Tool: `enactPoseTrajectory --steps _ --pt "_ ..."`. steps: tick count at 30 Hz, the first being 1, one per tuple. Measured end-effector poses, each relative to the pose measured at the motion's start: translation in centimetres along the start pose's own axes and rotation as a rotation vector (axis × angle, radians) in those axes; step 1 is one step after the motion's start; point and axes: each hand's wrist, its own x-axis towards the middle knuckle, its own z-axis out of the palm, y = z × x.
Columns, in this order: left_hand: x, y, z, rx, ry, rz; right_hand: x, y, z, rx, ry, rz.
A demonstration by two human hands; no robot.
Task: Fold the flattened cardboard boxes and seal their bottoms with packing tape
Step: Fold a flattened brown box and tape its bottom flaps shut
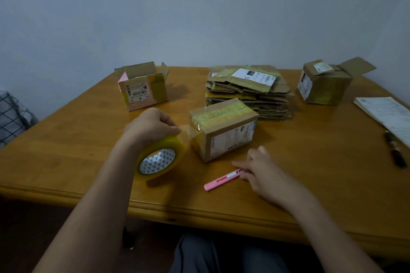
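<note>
A small folded cardboard box [224, 129] stands in the middle of the wooden table [88, 131], its upturned face covered with yellowish tape. My left hand [150, 126] grips a roll of clear yellow packing tape [160, 159] just left of the box; a strip of tape runs from the roll to the box's left side. My right hand [261, 173] lies on the table in front of the box, fingers touching the end of a pink utility knife [221, 180]. A stack of flattened cardboard boxes [248, 91] lies behind the box.
An open-topped folded box with a pink side [143, 87] stands at the back left. Another folded box [324, 83] with a raised flap stands at the back right. A white notepad [386, 115] and a dark pen [396, 152] lie at the right edge.
</note>
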Motion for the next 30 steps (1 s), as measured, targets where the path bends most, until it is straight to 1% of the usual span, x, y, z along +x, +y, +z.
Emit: enactPoseTrajectory --steps 4,6,8,9,10,13,14,15,16,18,20,23,26,30 --pt "-0.5 -0.4 -0.1 -0.023 0.038 0.009 0.3 -0.8 0.0 -0.078 0.051 -0.055" --pt "-0.6 -0.5 -0.2 -0.034 0.048 0.007 0.2 -1.2 -0.9 -0.158 0.035 -0.116" --pt "-0.5 -0.6 -0.2 -0.044 0.043 0.006 -0.2 -1.4 -1.8 -0.140 0.044 -0.138" --pt "-0.5 -0.7 -0.3 -0.049 0.039 0.005 -0.4 -1.4 -2.4 -0.074 0.073 -0.131" --pt "-0.4 -0.7 -0.4 -0.053 0.036 0.002 -0.6 -1.5 -2.9 0.042 0.122 -0.123" --pt "-0.3 -0.8 -0.5 -0.060 0.029 0.005 -0.5 -2.2 -4.1 0.586 0.348 -0.167" --pt "-0.3 -0.8 -0.5 -0.065 0.027 0.010 -0.2 -2.8 -4.4 0.708 0.444 -0.214" --pt "-0.3 -0.8 -0.5 -0.072 0.024 0.015 0.3 -3.6 -4.8 0.769 0.521 -0.255" --pt "-0.3 -0.8 -0.5 -0.081 0.019 0.015 1.1 -4.4 -4.9 0.809 0.558 -0.282" --pt "-0.2 -0.8 -0.5 -0.090 0.006 0.010 2.7 -5.9 -4.5 0.886 0.556 -0.300" --pt "-0.2 -0.9 -0.6 -0.093 0.004 0.002 4.1 -6.8 -3.5 0.927 0.518 -0.293" --pt "-0.3 -1.5 -0.7 -0.135 0.033 -0.011 5.1 -7.0 -2.0 0.890 0.478 -0.249" --pt "-0.5 -1.9 -1.1 -0.228 0.038 -0.020 5.4 -7.2 -1.8 0.882 0.454 -0.260" --pt "-0.3 -2.0 -1.2 -0.255 0.022 -0.020 5.8 -7.5 -1.7 0.814 0.394 -0.265"
